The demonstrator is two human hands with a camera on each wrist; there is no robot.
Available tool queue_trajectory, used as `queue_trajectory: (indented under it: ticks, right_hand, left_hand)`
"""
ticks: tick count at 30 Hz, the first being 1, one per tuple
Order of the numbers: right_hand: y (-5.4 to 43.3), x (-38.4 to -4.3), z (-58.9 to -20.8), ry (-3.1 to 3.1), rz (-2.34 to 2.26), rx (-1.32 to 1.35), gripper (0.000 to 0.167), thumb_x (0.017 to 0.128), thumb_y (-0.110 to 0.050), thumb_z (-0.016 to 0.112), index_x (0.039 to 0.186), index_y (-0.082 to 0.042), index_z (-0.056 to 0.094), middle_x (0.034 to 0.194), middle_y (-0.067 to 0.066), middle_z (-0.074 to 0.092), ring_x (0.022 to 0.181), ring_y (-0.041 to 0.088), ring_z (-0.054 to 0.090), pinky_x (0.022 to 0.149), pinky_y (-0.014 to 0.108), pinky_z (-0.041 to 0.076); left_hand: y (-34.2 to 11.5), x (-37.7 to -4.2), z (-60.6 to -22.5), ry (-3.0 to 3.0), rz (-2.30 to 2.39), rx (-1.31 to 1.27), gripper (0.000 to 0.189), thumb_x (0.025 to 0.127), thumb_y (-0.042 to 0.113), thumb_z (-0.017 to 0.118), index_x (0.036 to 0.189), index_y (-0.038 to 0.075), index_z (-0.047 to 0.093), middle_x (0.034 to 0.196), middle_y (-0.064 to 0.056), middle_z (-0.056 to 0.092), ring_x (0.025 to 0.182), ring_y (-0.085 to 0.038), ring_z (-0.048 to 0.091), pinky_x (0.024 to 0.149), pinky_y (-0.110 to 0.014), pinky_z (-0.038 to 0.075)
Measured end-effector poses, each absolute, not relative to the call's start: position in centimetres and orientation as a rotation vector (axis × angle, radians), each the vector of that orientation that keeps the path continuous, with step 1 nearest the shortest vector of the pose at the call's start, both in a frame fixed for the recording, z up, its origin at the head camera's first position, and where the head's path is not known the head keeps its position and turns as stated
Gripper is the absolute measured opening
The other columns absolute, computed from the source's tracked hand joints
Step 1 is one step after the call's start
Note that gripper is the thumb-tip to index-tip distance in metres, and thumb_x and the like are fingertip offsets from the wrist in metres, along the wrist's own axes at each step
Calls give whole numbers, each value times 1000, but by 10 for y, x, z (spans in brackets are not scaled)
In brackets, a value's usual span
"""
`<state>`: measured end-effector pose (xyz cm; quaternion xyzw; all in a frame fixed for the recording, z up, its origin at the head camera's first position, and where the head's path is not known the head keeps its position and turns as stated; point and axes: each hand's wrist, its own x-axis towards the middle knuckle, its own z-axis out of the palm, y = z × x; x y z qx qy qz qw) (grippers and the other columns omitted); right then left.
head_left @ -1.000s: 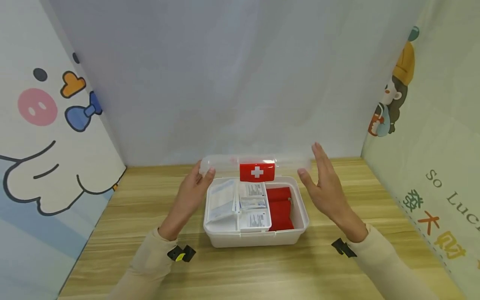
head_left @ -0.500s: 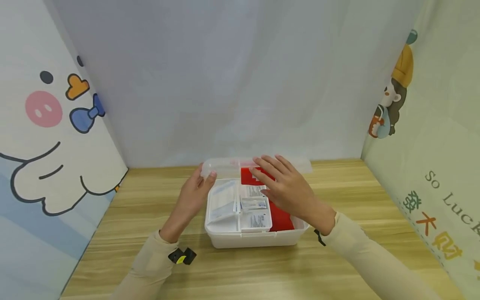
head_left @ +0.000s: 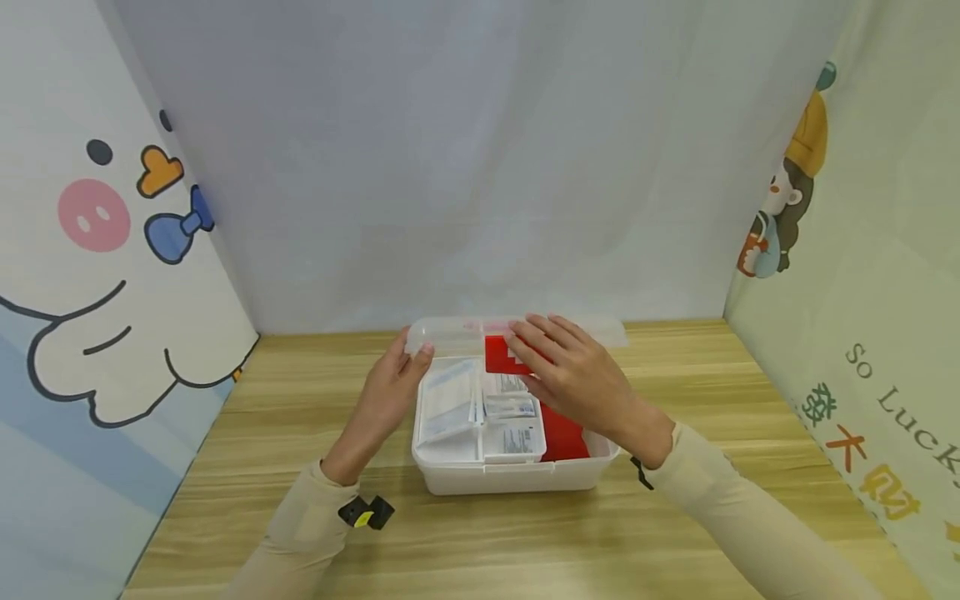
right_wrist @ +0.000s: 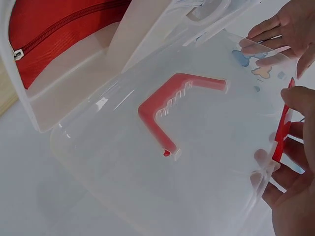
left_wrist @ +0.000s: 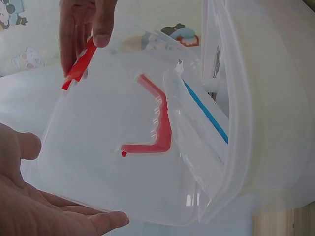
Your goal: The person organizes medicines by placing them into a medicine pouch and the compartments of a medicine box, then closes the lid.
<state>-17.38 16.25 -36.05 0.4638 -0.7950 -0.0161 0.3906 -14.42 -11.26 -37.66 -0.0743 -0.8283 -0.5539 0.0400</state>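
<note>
A white first-aid box (head_left: 502, 479) stands on the table, its clear lid (left_wrist: 108, 118) raised on the far side. My left hand (head_left: 386, 400) is at the lid's left front corner; its fairly straight fingers lie behind the plastic, and the thumb stands apart in front. With thumb and fingers, my right hand (head_left: 581, 383) pinches the red latch (right_wrist: 283, 125) with the white cross at the lid's front edge. Inside the box are a white tray with packets (head_left: 513, 408), a flat plastic-wrapped pack (head_left: 448, 400) and a red zippered pouch (right_wrist: 64, 37).
A red carry handle (right_wrist: 160, 108) shows through the lid. The wooden table (head_left: 285, 400) extends around the box. Behind it hangs a plain grey backdrop (head_left: 450, 167), with cartoon-printed panels (head_left: 75, 333) at both sides.
My right hand has come in from the right of the lid, its fingers spread before, and now pinches the red latch. My left hand stays at the lid's left corner.
</note>
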Motion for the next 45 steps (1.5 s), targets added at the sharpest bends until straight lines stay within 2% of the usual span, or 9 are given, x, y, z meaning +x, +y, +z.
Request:
queue_trajectory:
  ticks: [3, 9, 14, 17, 22, 29, 33, 38, 45]
  right_hand:
    - [165, -173, -362, -2005, -44, 1204, 66, 77, -25, 84, 134, -4, 59, 135, 13, 62, 124, 31, 59, 108, 46, 46]
    - [170, -171, -368, -1936, -2, 1256, 62, 75, -11, 84, 132, -1, 60, 131, 14, 65, 120, 29, 63, 104, 44, 49]
    - [170, -166, -373, -1863, 55, 1290, 57, 74, -4, 82, 127, 2, 63, 123, 14, 69, 113, 28, 67, 95, 40, 55]
    - [170, -161, -377, -1852, 84, 1295, 44, 82, -4, 76, 124, 2, 64, 119, 14, 71, 109, 27, 69, 93, 38, 56]
    - [170, -151, -381, -1837, 117, 1283, 25, 98, -8, 57, 118, 1, 67, 112, 13, 74, 104, 25, 71, 90, 38, 57]
    - [168, -143, -396, -1788, 172, 1256, 28, 103, -9, 46, 110, -1, 71, 103, 10, 76, 97, 22, 73, 83, 34, 59]
    - [165, -140, -408, -1715, 206, 1247, 27, 101, -7, 47, 105, -2, 73, 98, 8, 77, 91, 19, 74, 81, 32, 60]
    - [164, -135, -421, -1709, 214, 1260, 27, 102, -10, 48, 105, -4, 74, 99, 6, 77, 91, 18, 74, 80, 32, 60]
    - [169, -130, -441, -1788, 201, 1273, 32, 105, -13, 43, 109, -6, 74, 105, 5, 76, 97, 18, 73, 82, 31, 59]
  left_hand:
    - [-113, -145, -379, -2520, -1707, -244, 65, 101, 51, 44, 156, 21, 26, 155, -15, 39, 142, -33, 39, 115, -51, 36]
    - [-115, -144, -384, -2485, -1726, -311, 63, 102, 44, 46, 156, 18, 27, 157, -13, 36, 145, -32, 36, 115, -49, 35]
    - [-118, -136, -392, -2524, -1700, -357, 67, 102, 45, 45, 158, 19, 18, 162, -10, 26, 148, -31, 28, 116, -50, 32]
    - [-119, -129, -398, -2569, -1641, -345, 72, 102, 47, 45, 159, 17, 13, 163, -11, 20, 149, -30, 25, 118, -50, 29]
    - [-120, -122, -409, -2585, -1593, -360, 75, 102, 42, 48, 159, 13, 9, 164, -14, 18, 150, -29, 23, 120, -49, 24]
    - [-121, -116, -426, -2551, -1528, -417, 74, 101, 31, 54, 159, 12, 12, 163, -15, 21, 149, -31, 26, 120, -49, 23]
    - [-124, -115, -439, -2513, -1537, -455, 73, 101, 29, 55, 159, 12, 13, 163, -14, 20, 149, -30, 24, 120, -43, 21]
    - [-126, -113, -452, -2518, -1551, -449, 74, 100, 29, 56, 159, 16, 13, 164, -11, 19, 149, -27, 24, 119, -35, 21]
    - [-125, -110, -466, -2522, -1562, -417, 77, 98, 31, 60, 159, 16, 15, 164, -9, 20, 149, -28, 26, 118, -42, 24]
